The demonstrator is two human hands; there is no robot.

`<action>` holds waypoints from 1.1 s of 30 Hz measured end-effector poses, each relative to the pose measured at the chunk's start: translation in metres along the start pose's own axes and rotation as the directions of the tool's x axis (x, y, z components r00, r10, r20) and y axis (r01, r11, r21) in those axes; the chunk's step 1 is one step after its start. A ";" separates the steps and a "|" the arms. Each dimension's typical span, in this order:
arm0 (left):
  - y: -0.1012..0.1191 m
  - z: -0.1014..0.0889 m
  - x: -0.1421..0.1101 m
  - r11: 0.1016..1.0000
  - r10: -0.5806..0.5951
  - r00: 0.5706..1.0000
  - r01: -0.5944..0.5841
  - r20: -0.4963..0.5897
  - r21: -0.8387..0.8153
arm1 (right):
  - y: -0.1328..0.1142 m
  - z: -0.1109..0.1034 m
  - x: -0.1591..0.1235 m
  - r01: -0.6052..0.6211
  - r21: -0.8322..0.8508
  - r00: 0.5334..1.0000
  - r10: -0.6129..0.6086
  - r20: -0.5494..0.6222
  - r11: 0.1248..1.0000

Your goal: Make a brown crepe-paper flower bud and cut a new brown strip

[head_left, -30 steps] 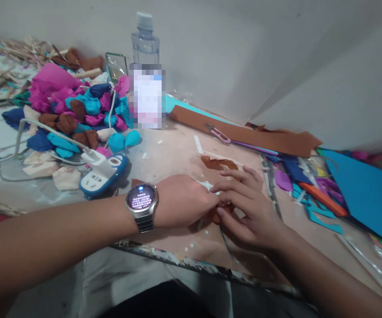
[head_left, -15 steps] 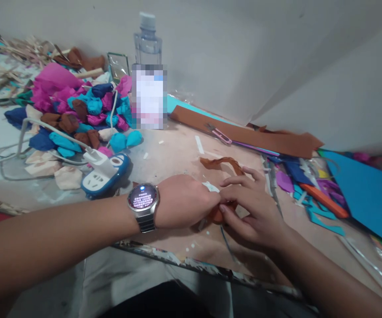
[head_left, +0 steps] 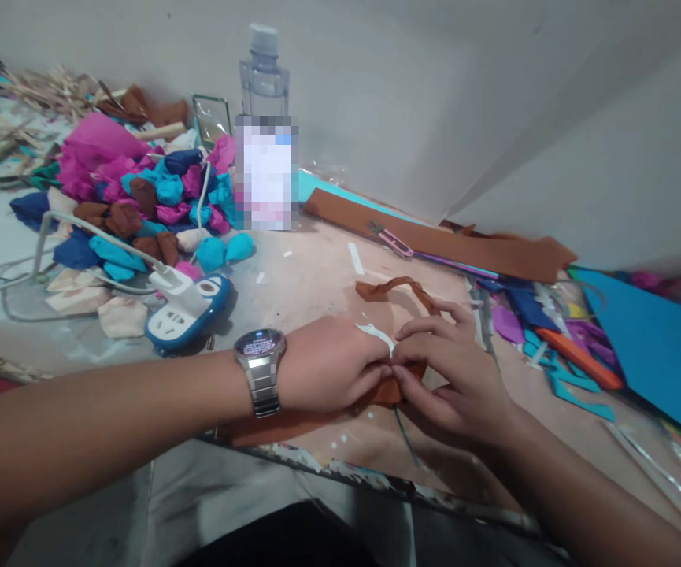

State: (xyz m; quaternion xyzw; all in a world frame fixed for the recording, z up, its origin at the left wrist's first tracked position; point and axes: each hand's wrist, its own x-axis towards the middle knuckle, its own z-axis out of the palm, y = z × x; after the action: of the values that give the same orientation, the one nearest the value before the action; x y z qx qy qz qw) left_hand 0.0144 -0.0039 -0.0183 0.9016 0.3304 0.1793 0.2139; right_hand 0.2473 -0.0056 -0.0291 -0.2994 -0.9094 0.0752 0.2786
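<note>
My left hand [head_left: 331,364], with a wristwatch [head_left: 259,370] on its wrist, is closed, thumb and fingers pinched on a brown crepe paper strip [head_left: 396,391]. My right hand [head_left: 458,366] meets it fingertip to fingertip, thumb and index finger pinched on the same brown paper; its other fingers are curved and apart. One brown length [head_left: 293,427] of paper shows under my left wrist, while a twisted brown piece [head_left: 396,285] curls out beyond my right fingers. A small white piece [head_left: 379,337] sticks out between the hands. The pinch point is partly hidden.
Left are crumpled coloured paper bundles [head_left: 139,197] and a blue-white power strip [head_left: 190,311] with a charger and cable. A bottle [head_left: 264,79] stands behind a blurred phone screen [head_left: 268,173]. Pink thread snips [head_left: 393,239] lie on brown sheets [head_left: 464,248]; an orange cutter [head_left: 579,358] lies right.
My left wrist has rolled, tilting the watch face away, and its fingertips have closed in against my right ones. Brown paper now shows below my left wrist. My right hand has barely moved.
</note>
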 end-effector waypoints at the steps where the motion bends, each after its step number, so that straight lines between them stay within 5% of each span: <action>1: 0.000 -0.001 0.000 1.000 -0.011 1.000 0.011 -0.002 -0.024 | 0.000 0.000 0.000 -0.002 -0.002 1.000 0.001 -0.006 1.000; 8: 0.000 -0.009 0.004 0.952 -0.128 0.983 0.160 0.134 -0.261 | -0.003 0.001 0.002 -0.038 0.021 0.999 0.039 -0.031 0.999; 17: -0.009 -0.012 0.007 0.851 -0.133 0.932 0.281 0.336 -0.444 | -0.005 0.001 0.001 -0.048 0.059 0.999 0.050 -0.021 0.997; 27: -0.011 -0.019 0.009 0.712 -0.153 0.887 0.405 0.436 -0.574 | -0.005 -0.001 0.002 0.014 0.024 0.999 -0.013 -0.037 1.000; 33: -0.009 -0.021 0.010 0.677 -0.152 0.896 0.401 0.416 -0.617 | -0.003 -0.001 -0.001 0.069 0.000 0.996 -0.069 -0.054 0.998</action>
State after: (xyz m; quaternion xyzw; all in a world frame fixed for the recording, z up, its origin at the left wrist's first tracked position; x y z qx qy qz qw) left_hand 0.0074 0.0149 -0.0034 0.7117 0.3334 0.0999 0.6102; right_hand 0.2472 -0.0086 -0.0281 -0.2694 -0.9113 0.0584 0.3057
